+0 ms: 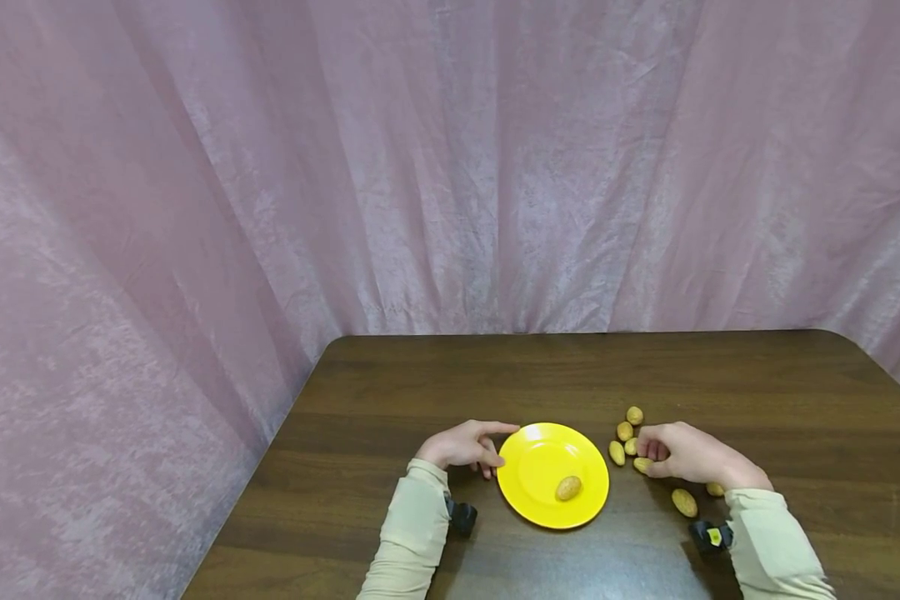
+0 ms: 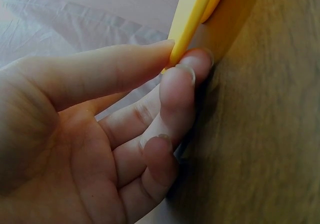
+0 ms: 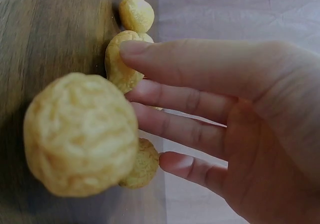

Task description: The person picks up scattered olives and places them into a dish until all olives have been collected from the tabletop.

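My left hand (image 1: 461,447) holds the left rim of a yellow plate (image 1: 525,492). In the left wrist view its thumb lies on top of the plate edge (image 2: 186,31) and fingertips are beneath. One wrinkled, yellow-brown, potato-like oval (image 1: 567,488) sits on the plate. To the right, my right hand (image 1: 693,454) pinches another potato-like oval (image 1: 642,466) low at the table. The right wrist view shows the thumb across this wrinkled oval (image 3: 119,69) and fingers behind it, which partly hide it.
Several similar ovals (image 1: 617,453) cluster left of the right hand. A larger-looking oval (image 1: 684,502) lies near the right wrist, with another (image 1: 715,489) partly covered by the hand. The brown wooden table (image 1: 390,383) ends at a pink curtain (image 1: 450,208).
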Motion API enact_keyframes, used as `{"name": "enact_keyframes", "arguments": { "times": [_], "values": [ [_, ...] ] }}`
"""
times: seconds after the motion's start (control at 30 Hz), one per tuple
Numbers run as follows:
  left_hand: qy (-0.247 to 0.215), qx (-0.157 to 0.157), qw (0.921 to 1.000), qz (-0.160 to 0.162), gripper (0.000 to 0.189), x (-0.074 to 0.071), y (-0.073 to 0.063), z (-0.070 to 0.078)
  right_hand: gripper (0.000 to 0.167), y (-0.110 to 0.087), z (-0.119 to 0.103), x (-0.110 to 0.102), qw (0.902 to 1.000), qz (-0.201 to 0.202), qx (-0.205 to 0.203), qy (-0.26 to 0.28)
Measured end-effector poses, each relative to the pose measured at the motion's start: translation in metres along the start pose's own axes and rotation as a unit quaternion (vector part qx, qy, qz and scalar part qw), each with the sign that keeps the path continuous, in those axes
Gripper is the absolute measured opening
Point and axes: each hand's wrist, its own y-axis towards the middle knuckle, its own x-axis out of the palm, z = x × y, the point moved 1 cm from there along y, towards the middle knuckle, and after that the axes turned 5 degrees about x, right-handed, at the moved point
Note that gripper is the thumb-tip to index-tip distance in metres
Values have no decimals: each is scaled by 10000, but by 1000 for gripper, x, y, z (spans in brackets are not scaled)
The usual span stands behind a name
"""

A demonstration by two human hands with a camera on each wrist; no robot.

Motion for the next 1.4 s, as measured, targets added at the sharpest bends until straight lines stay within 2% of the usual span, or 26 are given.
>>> {"name": "enact_keyframes", "arguments": {
  "times": [0.3, 0.43, 0.6, 0.83, 0.93, 1.07, 1.2, 1.4],
  "values": [
    [17, -8, 10000, 2, 56, 0, -1, 1, 12, -1, -4, -3, 9995, -25, -126, -272],
    [62, -6, 10000, -16, 56, -1, -1, 1, 12, -1, -9, -6, 9990, 134, -294, -297],
    [68, -4, 10000, -36, 56, -1, -1, 1, 13, 3, -22, -6, 9967, 524, -471, -411],
    [21, 20, 10000, -67, 57, -1, -2, 3, 12, 13, -43, 6, 9935, 632, -849, -419],
    [11, 17, 10000, -71, 57, -1, -2, 3, 8, 19, -50, 14, 9907, 741, -983, -581],
    [-6, 10, 10000, -73, 57, 0, -2, 4, 6, 25, -58, 24, 9891, 860, -901, -792],
    [-18, -16, 10000, -55, 56, -1, -1, 3, 8, 28, -63, 31, 9900, 893, -744, -803],
    [-35, -66, 10000, -42, 56, -1, -1, 1, 7, 31, -66, 40, 9880, 1044, -715, -890]
  ]
}}
